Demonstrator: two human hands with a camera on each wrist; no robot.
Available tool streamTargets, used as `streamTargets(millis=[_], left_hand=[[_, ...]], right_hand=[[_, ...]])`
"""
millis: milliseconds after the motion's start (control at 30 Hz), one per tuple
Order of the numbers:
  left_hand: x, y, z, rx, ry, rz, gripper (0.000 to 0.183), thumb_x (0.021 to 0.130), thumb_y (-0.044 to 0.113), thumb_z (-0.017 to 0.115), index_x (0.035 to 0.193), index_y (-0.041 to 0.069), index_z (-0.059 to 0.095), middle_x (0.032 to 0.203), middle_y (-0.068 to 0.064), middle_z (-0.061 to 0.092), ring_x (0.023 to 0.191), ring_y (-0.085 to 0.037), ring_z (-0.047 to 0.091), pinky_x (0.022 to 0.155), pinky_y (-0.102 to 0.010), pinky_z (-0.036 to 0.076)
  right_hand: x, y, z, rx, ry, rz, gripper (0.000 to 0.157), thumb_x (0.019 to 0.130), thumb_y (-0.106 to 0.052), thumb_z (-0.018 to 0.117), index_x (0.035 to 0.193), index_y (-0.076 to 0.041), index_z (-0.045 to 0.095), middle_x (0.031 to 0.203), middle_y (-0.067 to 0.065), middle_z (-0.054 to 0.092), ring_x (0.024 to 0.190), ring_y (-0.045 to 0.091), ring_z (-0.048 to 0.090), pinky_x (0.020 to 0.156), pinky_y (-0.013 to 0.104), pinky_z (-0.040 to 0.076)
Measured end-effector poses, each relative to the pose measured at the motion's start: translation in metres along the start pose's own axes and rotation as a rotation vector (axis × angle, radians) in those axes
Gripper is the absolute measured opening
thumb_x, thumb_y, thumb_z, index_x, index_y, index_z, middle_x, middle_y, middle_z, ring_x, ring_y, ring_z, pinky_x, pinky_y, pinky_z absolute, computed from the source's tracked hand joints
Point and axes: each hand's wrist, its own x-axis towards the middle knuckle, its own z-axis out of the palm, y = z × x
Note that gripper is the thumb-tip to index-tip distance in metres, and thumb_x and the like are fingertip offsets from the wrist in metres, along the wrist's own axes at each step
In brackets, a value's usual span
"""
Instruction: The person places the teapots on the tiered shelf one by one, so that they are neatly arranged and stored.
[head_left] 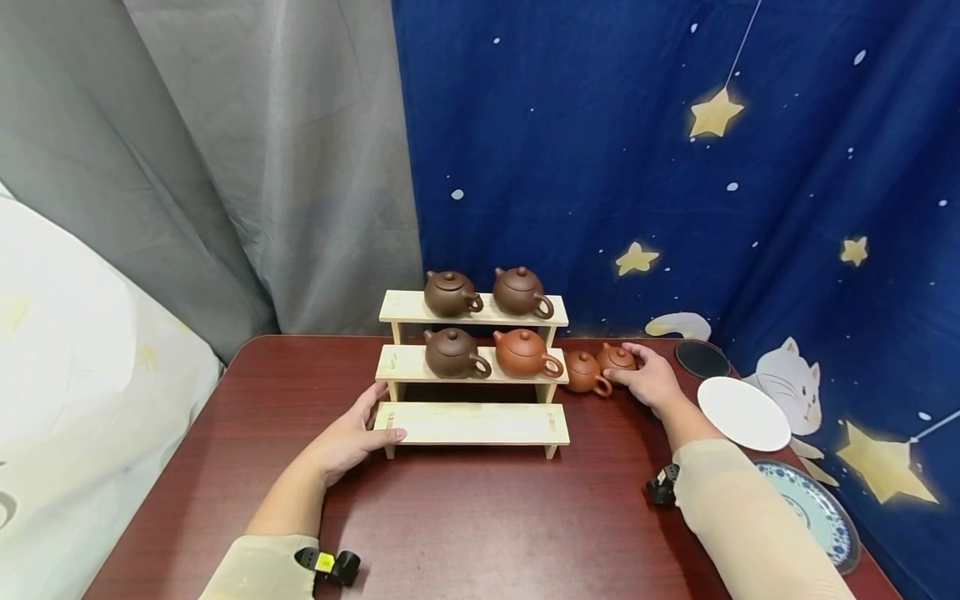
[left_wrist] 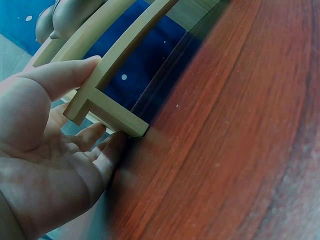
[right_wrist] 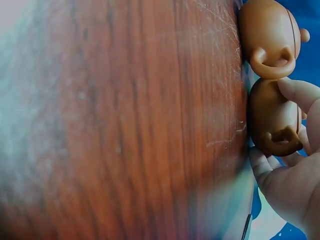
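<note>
A three-tier wooden display stand (head_left: 472,423) stands on the table, its bottom step bare. My left hand (head_left: 348,437) holds the stand's left end; in the left wrist view the thumb lies on a step's edge and the fingers bend round by the leg (left_wrist: 117,115). To the right of the stand, my right hand (head_left: 648,379) grips a small reddish-brown teapot (head_left: 617,358) between thumb and fingers. Its handle faces the right wrist camera. Right beside it sits another reddish-brown teapot (head_left: 582,372).
Two dark brown teapots (head_left: 517,292) occupy the top step. On the middle step are a dark brown teapot (head_left: 450,353) and an orange-brown one (head_left: 521,353). Along the right edge lie a black round mat (head_left: 702,358), a white plate (head_left: 742,412) and a blue-patterned plate (head_left: 813,508).
</note>
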Motion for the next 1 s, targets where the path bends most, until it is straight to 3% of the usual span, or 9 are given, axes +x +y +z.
streamTargets(millis=[433,500,600,733,900,1000], left_hand=[[-0.001,0.000,0.000,0.024,0.005,-0.005,0.112,0.095,0.021,0.082,0.173,0.012,0.003,0.182,-0.014,0.007,0.167,-0.030,0.010,0.102,-0.003,0.030],[-0.001,0.000,0.000,0.022,0.005,-0.004,0.112,0.095,0.021,0.083,0.173,0.012,0.003,0.181,-0.014,0.008,0.166,-0.030,0.011,0.101,-0.003,0.031],[-0.001,0.000,0.000,0.016,0.003,-0.001,0.113,0.094,0.021,0.083,0.173,0.012,0.003,0.181,-0.014,0.008,0.166,-0.031,0.012,0.100,-0.002,0.031],[-0.001,-0.001,-0.001,0.015,0.003,0.003,0.112,0.095,0.021,0.083,0.173,0.013,0.003,0.182,-0.014,0.007,0.166,-0.031,0.012,0.099,-0.001,0.031],[-0.001,-0.001,-0.001,0.016,0.007,0.004,0.112,0.095,0.020,0.082,0.173,0.013,0.003,0.182,-0.014,0.006,0.167,-0.030,0.009,0.099,-0.001,0.030],[-0.001,-0.001,0.000,0.013,0.004,0.008,0.111,0.095,0.020,0.082,0.173,0.013,0.003,0.182,-0.014,0.007,0.166,-0.030,0.011,0.099,-0.001,0.030]], right_hand=[[-0.026,-0.010,-0.025,-0.061,0.116,-0.100,0.087,0.090,-0.040,0.087,0.161,-0.009,0.047,0.156,0.025,0.057,0.142,0.039,0.056,0.119,0.055,0.043],[-0.035,-0.016,-0.028,-0.065,0.111,-0.113,0.087,0.091,-0.041,0.086,0.161,-0.010,0.047,0.155,0.024,0.058,0.140,0.038,0.058,0.116,0.050,0.046],[-0.050,-0.026,-0.032,-0.074,0.091,-0.138,0.086,0.091,-0.043,0.086,0.161,-0.010,0.047,0.154,0.023,0.059,0.137,0.036,0.060,0.106,0.028,0.050],[-0.070,-0.040,-0.031,-0.061,0.060,-0.181,0.085,0.091,-0.043,0.087,0.160,-0.012,0.049,0.152,0.022,0.060,0.133,0.035,0.062,0.090,0.004,0.044],[-0.092,-0.059,-0.024,-0.021,0.033,-0.243,0.080,0.089,-0.038,0.089,0.157,-0.014,0.053,0.151,0.018,0.062,0.131,0.030,0.065,0.091,0.003,0.045],[-0.105,-0.070,-0.019,0.005,0.017,-0.273,0.077,0.089,-0.033,0.090,0.155,-0.016,0.055,0.150,0.015,0.064,0.125,0.018,0.068,0.092,0.005,0.048]])
